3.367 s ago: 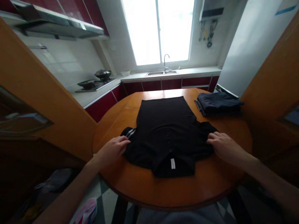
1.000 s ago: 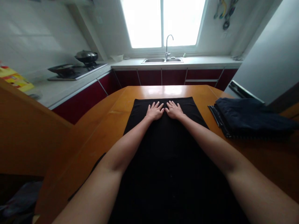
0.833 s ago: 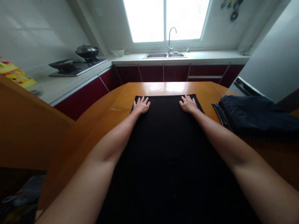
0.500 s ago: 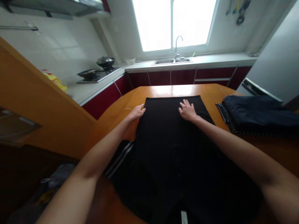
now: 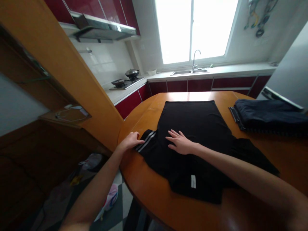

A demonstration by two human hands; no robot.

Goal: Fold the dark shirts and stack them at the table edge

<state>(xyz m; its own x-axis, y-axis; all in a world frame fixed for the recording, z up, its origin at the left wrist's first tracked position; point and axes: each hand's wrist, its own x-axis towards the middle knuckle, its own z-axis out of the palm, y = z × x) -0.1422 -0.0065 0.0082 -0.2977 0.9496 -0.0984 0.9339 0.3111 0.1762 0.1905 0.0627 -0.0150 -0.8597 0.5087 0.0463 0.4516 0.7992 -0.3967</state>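
A black short-sleeved polo shirt [image 5: 190,120] lies spread on the wooden table, its hem at the far side and its collar with a white label toward me. Beside the white-striped sleeve at the left is my left hand [image 5: 131,141]; its thumb reaches to the cuff and stands apart from the curled fingers. My right hand [image 5: 180,142] rests on the shirt's front, palm down, fingers spread. The right forearm crosses over the shirt's lower right part and hides some of it, near the right sleeve.
A folded stack of dark clothes [image 5: 267,114] sits at the right of the round wooden table [image 5: 146,107]. Beyond are a sink [image 5: 190,72], a stove with pans [image 5: 126,83] and a fridge [image 5: 288,67]. A wooden door frame [image 5: 96,77] stands at the left.
Both hands have come back from the shirt's hem toward me. My left hand is now at the striped sleeve, my right hand on the chest. The view has turned left.
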